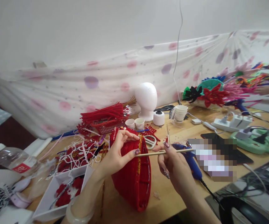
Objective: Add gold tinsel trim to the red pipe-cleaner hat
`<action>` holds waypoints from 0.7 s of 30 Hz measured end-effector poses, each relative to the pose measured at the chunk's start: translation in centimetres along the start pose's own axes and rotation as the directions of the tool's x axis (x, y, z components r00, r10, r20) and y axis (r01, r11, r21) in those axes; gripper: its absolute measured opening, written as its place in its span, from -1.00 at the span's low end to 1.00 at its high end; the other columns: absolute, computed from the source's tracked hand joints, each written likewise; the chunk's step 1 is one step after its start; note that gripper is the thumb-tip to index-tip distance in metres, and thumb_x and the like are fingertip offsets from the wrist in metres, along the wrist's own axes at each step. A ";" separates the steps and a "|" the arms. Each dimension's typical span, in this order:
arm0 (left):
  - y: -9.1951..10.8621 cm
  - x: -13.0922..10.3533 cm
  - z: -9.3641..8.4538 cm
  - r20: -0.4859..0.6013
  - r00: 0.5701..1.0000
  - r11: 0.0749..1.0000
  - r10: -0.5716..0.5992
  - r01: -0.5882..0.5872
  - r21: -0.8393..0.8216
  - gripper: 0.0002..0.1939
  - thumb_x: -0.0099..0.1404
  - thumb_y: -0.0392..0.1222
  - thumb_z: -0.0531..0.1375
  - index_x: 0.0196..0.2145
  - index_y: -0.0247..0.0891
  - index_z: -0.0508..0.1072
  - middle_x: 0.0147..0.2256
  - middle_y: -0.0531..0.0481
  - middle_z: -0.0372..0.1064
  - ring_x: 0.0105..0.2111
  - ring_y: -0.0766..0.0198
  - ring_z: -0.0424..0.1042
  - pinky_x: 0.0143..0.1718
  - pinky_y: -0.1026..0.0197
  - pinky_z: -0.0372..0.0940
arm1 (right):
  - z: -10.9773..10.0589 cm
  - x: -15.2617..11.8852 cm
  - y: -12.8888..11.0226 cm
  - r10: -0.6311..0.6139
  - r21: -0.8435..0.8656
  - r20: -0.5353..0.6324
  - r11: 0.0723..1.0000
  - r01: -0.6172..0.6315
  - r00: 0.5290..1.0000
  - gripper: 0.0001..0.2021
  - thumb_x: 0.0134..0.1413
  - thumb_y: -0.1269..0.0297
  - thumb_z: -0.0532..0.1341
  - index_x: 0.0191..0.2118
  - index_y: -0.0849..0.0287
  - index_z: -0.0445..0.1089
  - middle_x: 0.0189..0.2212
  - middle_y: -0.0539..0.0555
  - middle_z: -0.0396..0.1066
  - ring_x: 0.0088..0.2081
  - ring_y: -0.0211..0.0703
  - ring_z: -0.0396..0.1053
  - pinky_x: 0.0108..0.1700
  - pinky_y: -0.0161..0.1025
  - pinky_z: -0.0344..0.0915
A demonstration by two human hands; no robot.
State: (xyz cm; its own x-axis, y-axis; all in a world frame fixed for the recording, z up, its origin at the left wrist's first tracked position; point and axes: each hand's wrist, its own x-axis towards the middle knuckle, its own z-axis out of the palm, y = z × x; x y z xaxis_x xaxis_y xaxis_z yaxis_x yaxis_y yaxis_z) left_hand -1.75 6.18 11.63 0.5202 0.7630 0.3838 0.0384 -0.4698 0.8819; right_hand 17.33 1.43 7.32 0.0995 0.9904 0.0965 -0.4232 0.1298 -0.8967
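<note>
A red crown-like piece (127,174) with gold trim along its edge stands tilted on the table, its hollow inner side facing right. My left hand (119,152) grips its upper part, fingers over the top and thumb at the gold trim. In my right hand (171,160) a thin wooden stick (155,153) is pinched between thumb and fingers. The stick lies nearly level, its left end touching the trim beside my left thumb. White-handled scissors (149,142) lie just behind the red piece.
A white foam head (146,99), paper cups (180,113) and a red basket (110,126) stand behind. At left are a bottle (15,160) and white tray (43,199). A blue glue gun (192,163), phone and power strips (232,123) lie right.
</note>
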 end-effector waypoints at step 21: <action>-0.8 0.2 -2.2 0.169 0.985 0.999 0.025 -0.017 -0.050 -0.61 0.30 -0.02 0.26 0.00 -0.19 0.32 0.05 -0.15 0.24 0.15 0.03 0.22 0.23 -0.03 0.08 | -1.2 -2.2 3.4 -0.044 0.112 0.221 0.993 0.019 0.974 -0.82 -0.02 0.17 0.45 -0.38 0.13 0.52 -0.51 -0.04 0.35 -0.57 -0.40 0.20 -0.56 -0.43 0.14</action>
State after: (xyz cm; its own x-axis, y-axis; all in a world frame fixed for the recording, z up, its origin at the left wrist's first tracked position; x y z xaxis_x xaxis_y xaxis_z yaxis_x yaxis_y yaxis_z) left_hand -3.52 7.68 11.62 0.6579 0.6647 0.3541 -0.0133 -0.4598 0.8879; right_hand 16.76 -0.41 3.58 -0.0841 0.9699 0.2287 -0.5197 0.1532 -0.8405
